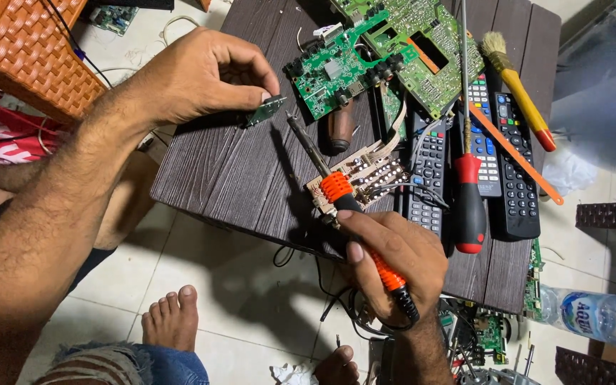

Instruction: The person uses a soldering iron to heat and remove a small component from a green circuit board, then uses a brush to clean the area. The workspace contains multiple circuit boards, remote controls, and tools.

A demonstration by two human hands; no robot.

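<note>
A pale tiled floor (201, 264) lies under a low dark wood-grain surface (229, 171) (its planks run toward the far edge). At that far edge sit a large green circuit board (422, 50) and a smaller green board (336, 71), overlapping. Three remote controls (518, 178) lie side by side toward the right edge, with a red-handled screwdriver (469, 207) across them and a yellow-handled brush (518, 89) beside. The right hand (393, 264), at the near edge, is closed around the orange grip of a soldering iron (336, 185), whose tip points at a small green board piece (265, 110). The left hand (201, 75) pinches that piece between thumb and fingertips, above the surface's left half.
</note>
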